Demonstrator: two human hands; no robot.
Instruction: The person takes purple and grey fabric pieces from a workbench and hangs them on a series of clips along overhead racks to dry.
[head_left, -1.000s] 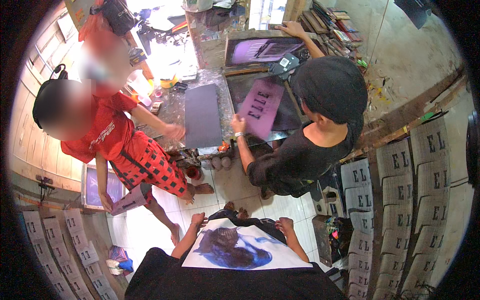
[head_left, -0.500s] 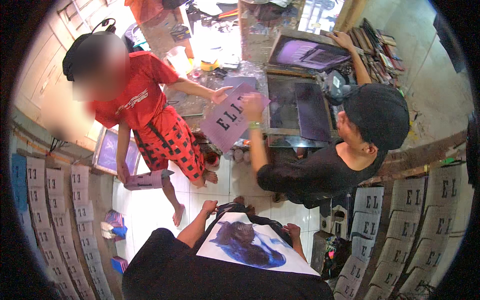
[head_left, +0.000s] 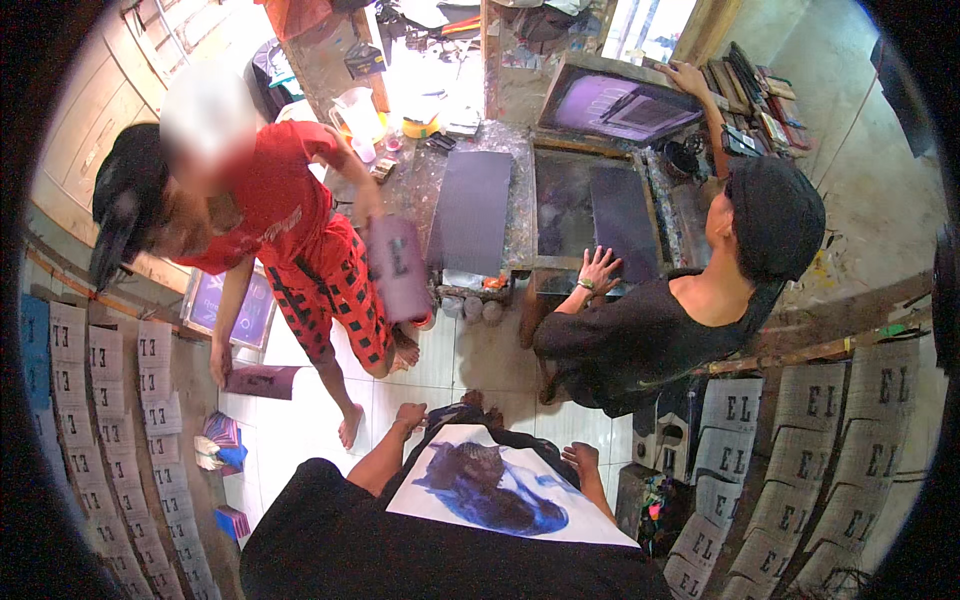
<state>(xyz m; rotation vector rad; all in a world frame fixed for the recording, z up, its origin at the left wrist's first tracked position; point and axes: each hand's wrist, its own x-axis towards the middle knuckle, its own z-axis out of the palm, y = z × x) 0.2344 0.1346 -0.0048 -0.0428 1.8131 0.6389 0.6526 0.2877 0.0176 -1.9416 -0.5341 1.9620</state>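
Observation:
My left hand (head_left: 409, 414) hangs in front of my body with its fingers curled and nothing visible in them. On the other side of my shirt's white panel with a blue and black print (head_left: 490, 485), my right hand (head_left: 580, 458) is empty, its fingers slightly apart. Beyond them, a person in black (head_left: 640, 335) holds up a screen-printing frame (head_left: 620, 105) with one hand. That person's other hand (head_left: 598, 270) lies on a dark sheet (head_left: 625, 215) on the printing bed. A person in red (head_left: 300, 190) carries a purple printed sheet (head_left: 400, 270) and a second printed sheet (head_left: 262, 381).
Printed sheets (head_left: 730, 460) hang in rows at the right, and more printed sheets (head_left: 155, 370) hang at the left. Another dark sheet (head_left: 475, 210) lies on the worktable. A framed screen (head_left: 225, 310) leans behind the person in red; colourful bundles (head_left: 222, 445) sit on the tiled floor.
The purple printed sheet has gone from between both people to the person in red, who swings it leftward. The person in black's free hand has moved onto the dark sheet. My hands stay put.

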